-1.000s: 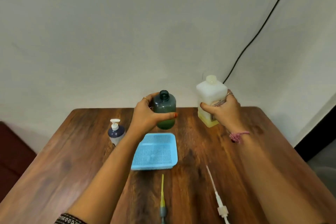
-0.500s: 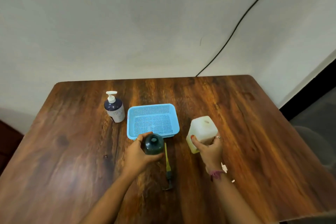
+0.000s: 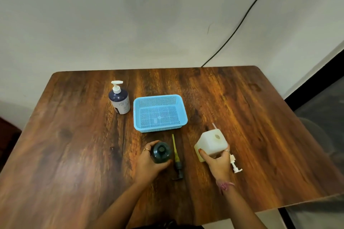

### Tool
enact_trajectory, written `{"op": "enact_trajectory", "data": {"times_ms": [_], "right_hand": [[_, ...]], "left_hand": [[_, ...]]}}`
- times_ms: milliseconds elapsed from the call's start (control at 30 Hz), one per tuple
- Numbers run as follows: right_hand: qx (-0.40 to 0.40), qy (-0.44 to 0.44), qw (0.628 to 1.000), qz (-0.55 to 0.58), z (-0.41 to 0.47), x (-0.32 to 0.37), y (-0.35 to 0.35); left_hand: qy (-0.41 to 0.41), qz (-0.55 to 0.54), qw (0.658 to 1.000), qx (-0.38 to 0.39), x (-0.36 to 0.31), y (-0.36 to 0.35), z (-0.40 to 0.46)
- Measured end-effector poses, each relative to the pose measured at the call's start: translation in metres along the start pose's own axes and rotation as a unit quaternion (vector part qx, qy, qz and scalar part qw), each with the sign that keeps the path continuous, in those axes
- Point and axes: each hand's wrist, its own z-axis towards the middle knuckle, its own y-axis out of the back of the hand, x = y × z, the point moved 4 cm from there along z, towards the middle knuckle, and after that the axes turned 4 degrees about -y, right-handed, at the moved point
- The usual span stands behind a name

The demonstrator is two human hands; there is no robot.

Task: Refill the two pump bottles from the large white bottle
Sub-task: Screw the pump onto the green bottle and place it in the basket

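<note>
Navy pump bottle (image 3: 120,100), upper left: capped, untouched. Left hand (image 3: 149,163) grips open green bottle (image 3: 161,152), lower centre, its pump (image 3: 176,158) beside. Right hand (image 3: 217,161) grips large white bottle (image 3: 212,142). I judge pouring not yet begun.

Open green bottle (image 3: 161,152) beside large white bottle (image 3: 212,143) (both upright, uncapped).

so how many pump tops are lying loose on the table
2. A dark pump with yellowish tube lies between the green bottle and white bottle; a white pump lies right of the right hand.
</note>
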Motion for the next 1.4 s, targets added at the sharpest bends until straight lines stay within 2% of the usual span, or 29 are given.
{"op": "enact_trajectory", "data": {"times_ms": [100,200,267,333,367,400,433,500,533,633,833,933,1033,1200,1400], "right_hand": [[-0.013,-0.029,0.999,-0.017,-0.008,-0.007,0.002],[-0.048,-0.107,0.993,0.021,-0.027,-0.025,0.001],[-0.05,-0.142,0.989,0.008,-0.042,-0.04,-0.003],[-0.011,-0.101,0.991,-0.085,-0.051,-0.05,-0.009],[0.039,-0.053,0.987,-0.149,-0.053,-0.049,-0.014],[0.107,0.007,0.969,-0.221,-0.055,-0.045,-0.019],[0.181,0.068,0.937,-0.291,-0.057,-0.039,-0.026],[0.298,0.175,0.848,-0.402,-0.059,-0.031,-0.038],[0.324,0.215,0.808,-0.443,-0.059,-0.028,-0.044],[0.326,0.282,0.73,-0.53,-0.054,-0.023,-0.059],[0.268,0.356,0.689,-0.571,-0.046,-0.018,-0.073],[0.272,0.353,0.682,-0.58,-0.04,-0.019,-0.079],[0.301,0.335,0.691,-0.566,-0.038,-0.024,-0.082],[0.318,0.319,0.747,-0.489,-0.034,-0.01,-0.075],[0.248,0.355,0.824,-0.365,-0.028,0.086,-0.048]], "left_hand": [[0.003,-0.001,1.0,0.015,0.001,-0.001,0.001],[0.012,0.001,1.0,0.021,0.002,-0.002,-0.001],[0.018,-0.007,1.0,0.019,0.002,-0.002,-0.003],[0.019,-0.015,1.0,0.017,0.002,-0.001,-0.003],[0.018,-0.017,1.0,0.015,0.003,-0.001,-0.002],[0.018,-0.016,1.0,0.014,0.003,-0.001,-0.002],[0.019,-0.015,1.0,0.013,0.005,-0.001,-0.002],[0.021,-0.007,1.0,0.016,0.007,-0.002,-0.001],[0.021,-0.003,1.0,0.019,0.007,-0.002,-0.002],[0.017,-0.003,1.0,0.023,0.004,-0.002,-0.002],[0.012,-0.002,1.0,0.018,0.009,-0.001,0.001],[0.009,0.003,1.0,0.01,0.008,0.0,0.0],[-0.001,0.009,1.0,0.0,0.005,0.004,0.0],[-0.024,-0.005,0.999,-0.021,-0.014,0.017,0.005],[-0.064,-0.046,0.996,-0.042,-0.066,0.031,0.023]]}}
